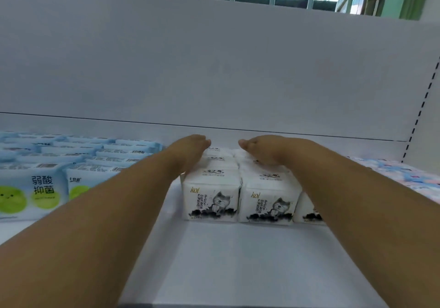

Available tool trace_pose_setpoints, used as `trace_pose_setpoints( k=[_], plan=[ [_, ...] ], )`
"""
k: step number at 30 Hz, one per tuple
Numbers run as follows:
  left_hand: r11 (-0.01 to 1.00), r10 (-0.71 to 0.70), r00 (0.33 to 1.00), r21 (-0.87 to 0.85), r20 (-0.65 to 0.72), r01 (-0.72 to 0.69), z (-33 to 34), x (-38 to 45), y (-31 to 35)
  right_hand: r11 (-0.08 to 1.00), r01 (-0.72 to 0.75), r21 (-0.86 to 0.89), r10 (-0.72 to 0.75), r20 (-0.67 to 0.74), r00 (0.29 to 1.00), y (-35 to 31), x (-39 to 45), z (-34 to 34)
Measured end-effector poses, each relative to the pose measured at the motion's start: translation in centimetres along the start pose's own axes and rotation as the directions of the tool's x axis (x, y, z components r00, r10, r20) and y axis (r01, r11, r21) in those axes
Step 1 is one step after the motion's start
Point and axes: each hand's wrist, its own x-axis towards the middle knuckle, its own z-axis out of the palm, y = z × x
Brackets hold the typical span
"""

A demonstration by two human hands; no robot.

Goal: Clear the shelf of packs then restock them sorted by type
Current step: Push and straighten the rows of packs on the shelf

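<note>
Both hands reach to the back of the white shelf (214,255). The left hand (192,147) lies palm down, fingers curled over the far end of the left row of white cat packs (210,197), touching their tops; how tightly it grips cannot be told, since the fingertips drop behind the packs. The right hand (269,149) rests flat and loosely spread on the tops of the next row, thumb pointing toward the left hand, the two hands just apart.

The cat packs stand in rows at the shelf's middle, three front faces showing, the rightmost partly hidden by the right forearm. Blue packs (54,165) with green circles fill the shelf's left end, near the left forearm. Pink-and-blue packs (404,172) lie at the right end, behind the right arm. The shelf's front edge is bare.
</note>
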Motion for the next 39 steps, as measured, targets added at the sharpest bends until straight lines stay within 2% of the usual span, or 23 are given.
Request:
trace_pose_setpoints(
  k=[2, 5, 8, 11, 15, 17, 20, 22, 24, 31, 34, 36, 39],
  plan=[
    [0.946, 0.038, 0.998, 0.320, 0.054, -0.053, 0.4, 0.7, 1.3, 0.993, -0.116, 0.003, 0.116, 0.007, 0.993, 2.2, 0.1, -0.2],
    [0.830, -0.031, 0.981, 0.552, 0.193, -0.083, 1.6, 0.8, 2.1, 0.962, -0.260, 0.081, 0.256, 0.061, 0.965, 4.8, 0.0, 0.3],
    [0.714, -0.047, 0.958, 0.680, 0.283, -0.166, 3.1, 0.9, 2.0, 0.960, -0.234, 0.156, 0.218, 0.110, 0.970, 5.4, -0.1, 1.2],
    [0.715, -0.061, 0.960, 0.683, 0.273, -0.149, 3.4, 1.3, 1.7, 0.975, -0.173, 0.140, 0.159, 0.106, 0.982, 5.0, 0.1, 1.7],
    [0.642, -0.078, 0.953, 0.746, 0.294, -0.177, 3.2, 0.9, 1.7, 0.984, -0.159, 0.083, 0.149, 0.112, 0.982, 4.9, 0.1, 1.7],
    [0.603, -0.041, 0.953, 0.768, 0.301, -0.217, 3.1, 0.4, 2.2, 0.986, -0.154, 0.070, 0.148, 0.084, 0.985, 5.2, -0.4, 1.3],
    [0.597, 0.073, 0.959, 0.758, 0.274, -0.262, 2.8, -1.3, 3.2, 0.987, -0.148, 0.065, 0.146, 0.036, 0.989, 5.6, -1.8, 0.4],
    [0.571, 0.118, 0.933, 0.746, 0.340, -0.344, 3.2, -2.9, 3.4, 0.994, -0.111, 0.021, 0.110, 0.040, 0.993, 5.5, -2.9, 0.2],
    [0.559, 0.106, 0.910, 0.732, 0.402, -0.389, 4.0, -4.4, 3.3, 0.995, -0.093, 0.021, 0.091, 0.079, 0.993, 4.8, -4.2, 0.4],
    [0.504, 0.105, 0.920, 0.777, 0.379, -0.377, 5.7, -4.4, 2.7, 0.998, -0.048, -0.039, 0.052, 0.111, 0.992, 3.7, -5.8, 1.7],
    [0.516, 0.112, 0.920, 0.769, 0.376, -0.377, 5.5, -4.4, 2.8, 0.998, -0.052, -0.033, 0.055, 0.078, 0.995, 3.6, -5.8, 1.5],
    [0.526, 0.174, 0.908, 0.743, 0.381, -0.413, 4.9, -5.0, 2.9, 0.999, -0.012, 0.031, 0.011, 0.024, 1.000, 4.1, -6.1, 1.3],
    [0.420, 0.252, 0.858, 0.748, 0.448, -0.514, 4.0, -5.9, 2.3, 0.997, 0.070, 0.034, -0.070, 0.012, 0.997, 5.2, -7.3, 1.5]
  ],
)
